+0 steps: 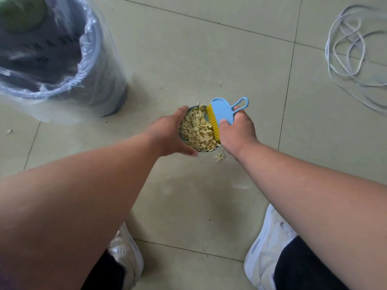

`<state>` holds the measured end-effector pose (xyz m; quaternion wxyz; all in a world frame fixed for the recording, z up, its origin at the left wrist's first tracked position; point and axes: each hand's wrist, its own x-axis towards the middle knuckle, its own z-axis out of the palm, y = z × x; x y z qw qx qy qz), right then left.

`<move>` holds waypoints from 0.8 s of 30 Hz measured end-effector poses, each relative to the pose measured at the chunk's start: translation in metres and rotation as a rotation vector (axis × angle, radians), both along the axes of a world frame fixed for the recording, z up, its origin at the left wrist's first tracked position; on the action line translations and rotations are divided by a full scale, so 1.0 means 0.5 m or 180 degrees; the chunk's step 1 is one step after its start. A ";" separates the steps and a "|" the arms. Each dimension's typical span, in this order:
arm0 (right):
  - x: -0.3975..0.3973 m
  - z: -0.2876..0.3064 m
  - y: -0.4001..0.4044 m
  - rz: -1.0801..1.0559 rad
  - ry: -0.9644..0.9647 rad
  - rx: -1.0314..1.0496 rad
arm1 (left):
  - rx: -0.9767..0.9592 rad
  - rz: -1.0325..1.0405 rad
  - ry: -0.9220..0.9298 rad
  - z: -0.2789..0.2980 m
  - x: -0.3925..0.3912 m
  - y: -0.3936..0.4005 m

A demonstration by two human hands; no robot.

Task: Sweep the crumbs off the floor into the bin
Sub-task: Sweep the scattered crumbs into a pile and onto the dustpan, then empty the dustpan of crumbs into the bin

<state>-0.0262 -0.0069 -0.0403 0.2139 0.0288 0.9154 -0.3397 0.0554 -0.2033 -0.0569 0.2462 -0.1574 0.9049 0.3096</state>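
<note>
The brush (pixel 223 111) is light blue with yellow bristles; the dustpan (pixel 183 140) rim is blue too, its crumbs (pixel 198 130) pale cream. The bin (pixel 109 88) is dark grey-blue under a clear liner. Floor tiles (pixel 209 59) are pale greenish grey, shoes (pixel 266 248) white, the cable (pixel 345 49) white

Left hand (pixel 167 137) holds a dustpan (pixel 184 141) heaped with crumbs (pixel 198 129) — right hand (pixel 237 130) presses a blue brush (pixel 223 110) against it, bin (pixel 62 59) nearby.

A room indoors, maybe a home: pale tiled floor (pixel 188 59), lined bin (pixel 62 65), loose white cord (pixel 345 45).
</note>
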 end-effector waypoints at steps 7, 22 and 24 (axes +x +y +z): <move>-0.042 0.155 -0.005 -0.0245 0.0125 -0.0456 | 0.0320 0.0175 0.0398 0.141 -0.004 -0.041; -0.057 0.509 -0.128 -0.0224 0.0143 -0.1272 | 0.0301 0.0404 0.0933 0.506 0.032 -0.154; -0.053 0.541 -0.165 -0.0336 -0.0137 -0.1495 | 0.0153 0.0460 0.0966 0.544 0.048 -0.180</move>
